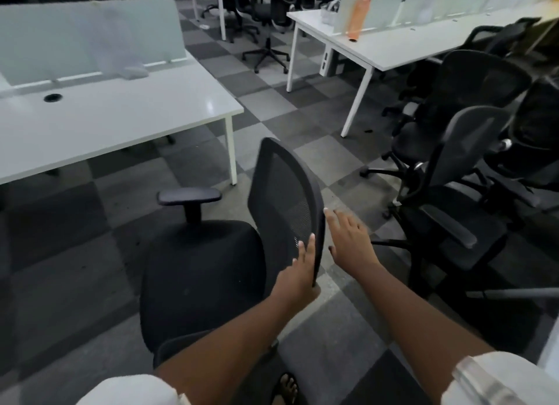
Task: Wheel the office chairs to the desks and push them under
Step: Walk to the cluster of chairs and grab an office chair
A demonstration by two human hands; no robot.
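Floor: carpet tiles in a grey and dark checker pattern. Standing on it: a black mesh-back office chair in the foreground, a cluster of black chairs at right, and more chairs far back. Near white desk at left bears a frosted divider. Far white desk bears an orange bottle, upright, by its divider panels.
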